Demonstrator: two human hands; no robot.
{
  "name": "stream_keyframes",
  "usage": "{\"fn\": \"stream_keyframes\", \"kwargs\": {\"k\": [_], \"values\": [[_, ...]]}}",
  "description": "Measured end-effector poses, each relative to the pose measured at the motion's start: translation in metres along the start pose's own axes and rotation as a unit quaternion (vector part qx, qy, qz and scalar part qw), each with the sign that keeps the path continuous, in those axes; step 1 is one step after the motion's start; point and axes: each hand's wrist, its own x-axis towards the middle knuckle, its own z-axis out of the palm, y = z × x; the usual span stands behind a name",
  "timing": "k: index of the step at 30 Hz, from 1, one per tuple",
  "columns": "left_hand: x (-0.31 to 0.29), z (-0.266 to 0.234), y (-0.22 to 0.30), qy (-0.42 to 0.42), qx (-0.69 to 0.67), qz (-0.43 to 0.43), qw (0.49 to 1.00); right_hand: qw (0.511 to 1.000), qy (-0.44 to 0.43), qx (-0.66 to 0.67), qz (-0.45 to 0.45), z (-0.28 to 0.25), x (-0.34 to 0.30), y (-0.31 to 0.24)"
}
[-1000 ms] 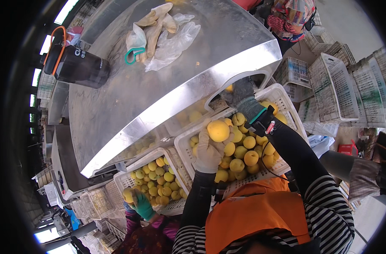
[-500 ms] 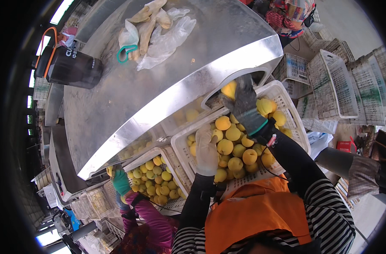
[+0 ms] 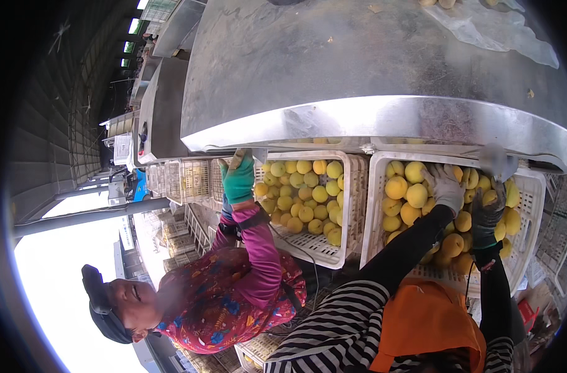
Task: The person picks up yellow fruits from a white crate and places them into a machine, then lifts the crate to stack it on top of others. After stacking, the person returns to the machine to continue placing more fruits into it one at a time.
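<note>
- Co-worker's hand (image 3: 238, 179), green-gloved, up at the table's (image 3: 345, 68) front edge, toward its left end.
- Farther right along that edge, a filled crate (image 3: 353, 208).
- Under the table's right half, another crate (image 3: 371, 208) — yellow fruit (image 3: 416, 196) heaped inside.
- Left hand (image 3: 446, 186), pale-gloved, table side of that heap: fingers parted, bent over fruit; grip, can't tell.
- Right hand (image 3: 486, 219), dark-gloved, farther right below the table: fingers part-curled by a fruit — held or not, can't tell.

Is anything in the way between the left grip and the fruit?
Nothing visible: the left grip is down among the fruit in the open crate. The right grip is to its right, not between.
</note>
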Motion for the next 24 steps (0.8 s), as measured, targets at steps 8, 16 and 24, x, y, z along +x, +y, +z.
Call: {"fn": "stream_keyframes", "kwargs": {"k": [8,16,24], "values": [[-0.009,0.011,-0.072,0.224,-0.349,0.058,0.908,0.922,-0.34,-0.133,0.127,0.077,-0.046,-0.008],[-0.035,-0.005,-0.112,-0.156,-0.855,-0.011,0.495,0.888,-0.365,-0.173,0.22,0.094,-0.02,0.009],[-0.072,-0.055,-0.075,-0.226,-0.827,0.075,0.51,0.814,-0.308,0.429,0.242,-0.077,0.07,-0.081]]}}
